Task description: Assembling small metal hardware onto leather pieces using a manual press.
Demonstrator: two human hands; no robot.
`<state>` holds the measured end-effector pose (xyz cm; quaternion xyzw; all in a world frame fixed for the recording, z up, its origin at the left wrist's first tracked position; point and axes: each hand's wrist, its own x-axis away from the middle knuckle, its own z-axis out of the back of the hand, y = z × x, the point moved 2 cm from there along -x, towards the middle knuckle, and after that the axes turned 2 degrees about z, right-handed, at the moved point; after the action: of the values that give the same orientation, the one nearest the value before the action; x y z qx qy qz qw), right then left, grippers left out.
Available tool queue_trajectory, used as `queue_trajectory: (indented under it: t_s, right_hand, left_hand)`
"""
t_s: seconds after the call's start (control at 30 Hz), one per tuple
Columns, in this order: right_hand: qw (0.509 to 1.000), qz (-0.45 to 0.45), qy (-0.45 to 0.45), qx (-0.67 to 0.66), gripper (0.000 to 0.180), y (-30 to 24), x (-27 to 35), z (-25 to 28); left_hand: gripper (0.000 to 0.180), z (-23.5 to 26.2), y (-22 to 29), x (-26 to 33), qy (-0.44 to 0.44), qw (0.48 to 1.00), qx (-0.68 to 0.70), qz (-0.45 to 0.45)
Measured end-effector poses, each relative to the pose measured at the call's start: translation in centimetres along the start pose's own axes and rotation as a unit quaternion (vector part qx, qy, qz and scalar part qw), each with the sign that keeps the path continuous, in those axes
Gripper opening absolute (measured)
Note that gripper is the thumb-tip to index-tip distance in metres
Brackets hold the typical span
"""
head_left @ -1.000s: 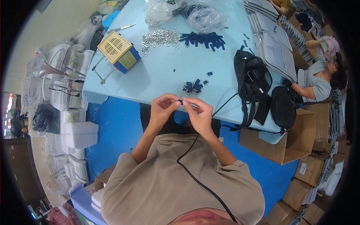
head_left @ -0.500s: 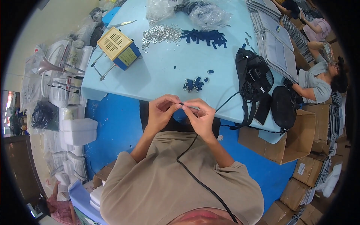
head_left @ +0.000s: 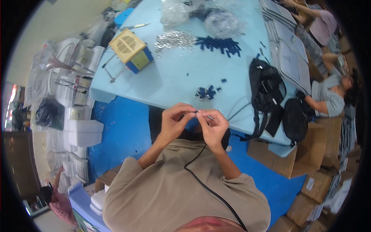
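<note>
In front of my chest, just off the table's near edge, both hands meet at the fingertips. My left hand (head_left: 174, 123) pinches one end of a small dark fabric strip (head_left: 196, 112). The other end sits between the thumb and fingers of my right hand (head_left: 213, 125). Fingers cover most of the strip, so whether a ring is on it cannot be seen. Beyond the hands lies a small cluster of navy fabric loops with metal rings (head_left: 205, 92). Farther back are a heap of silvery metal rings (head_left: 174, 40) and a pile of navy fabric strips (head_left: 220, 45).
On the light blue table (head_left: 170, 81) stand a yellow-and-blue box-shaped device (head_left: 131, 50) at left and black bags (head_left: 266, 83) at right. Clear plastic bags (head_left: 224, 23) lie at the back. A black cable (head_left: 205, 185) runs over my shirt. A cardboard box (head_left: 305, 150) and co-workers are at right.
The table and everything on it appear slightly lower and farther right in view. My hands stay together on the strip, with the fingers slightly shifted.
</note>
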<state>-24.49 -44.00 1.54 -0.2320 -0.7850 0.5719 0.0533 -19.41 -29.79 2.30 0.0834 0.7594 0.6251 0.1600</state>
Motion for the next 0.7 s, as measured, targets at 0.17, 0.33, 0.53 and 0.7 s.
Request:
queue_trajectory:
  t_s: [0.17, 0.33, 0.53, 0.7]
  right_hand:
    - [0.996, 0.018, 0.03, 0.076, 0.009, 0.4, 0.7, 0.6]
    - [0.993, -0.013, -0.015, 0.117, 0.007, 0.5, 0.5, 0.5]
    - [0.993, -0.055, -0.045, 0.092, 0.006, 1.2, -0.1, 0.7]
    - [0.992, -0.076, -0.068, 0.076, 0.006, 1.7, 0.8, 0.4]
  left_hand:
    - [0.014, -0.1, -0.5, 0.1, -0.021, 1.0, -0.023, 0.001]
    - [0.01, 7.2, 2.2, -1.3, 0.132, 0.984, -0.121, -0.019]
    - [0.03, 26.6, 6.4, -4.4, 0.38, 0.903, -0.193, -0.052]
    - [0.043, 32.4, 4.8, -6.5, 0.409, 0.889, -0.167, 0.122]
